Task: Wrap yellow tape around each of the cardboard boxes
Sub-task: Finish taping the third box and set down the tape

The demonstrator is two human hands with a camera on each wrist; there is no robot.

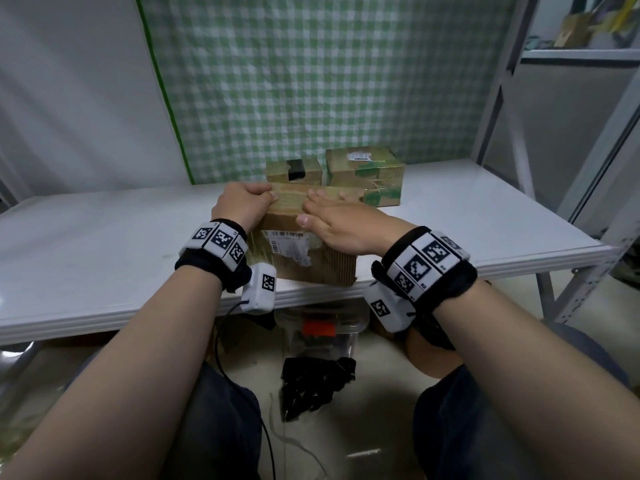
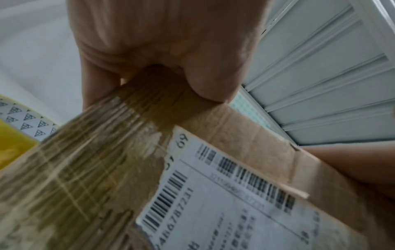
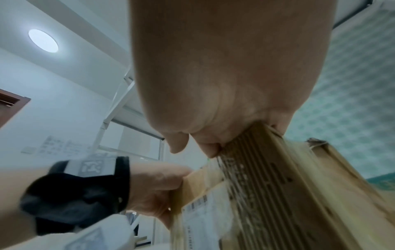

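Observation:
A cardboard box (image 1: 304, 265) with a torn shipping label (image 1: 287, 245) stands at the table's front edge, with yellowish tape strips across its top and near face. My left hand (image 1: 242, 202) grips its upper left edge with curled fingers, the thumb (image 2: 209, 84) pressing on the taped cardboard (image 2: 245, 135). My right hand (image 1: 332, 220) lies flat on the box top with its fingers straight and the thumb over the near edge. In the right wrist view the palm (image 3: 213, 101) bears on the box (image 3: 267, 194). A yellow tape roll (image 2: 15, 140) shows beside the box, hidden in the head view.
Two more cardboard boxes stand behind: a small one (image 1: 277, 171) with a dark object in its top and a larger one (image 1: 365, 174) to its right. The white table (image 1: 104, 244) backs onto a green checked cloth (image 1: 311, 81). A metal shelf frame (image 1: 512, 98) rises at the right.

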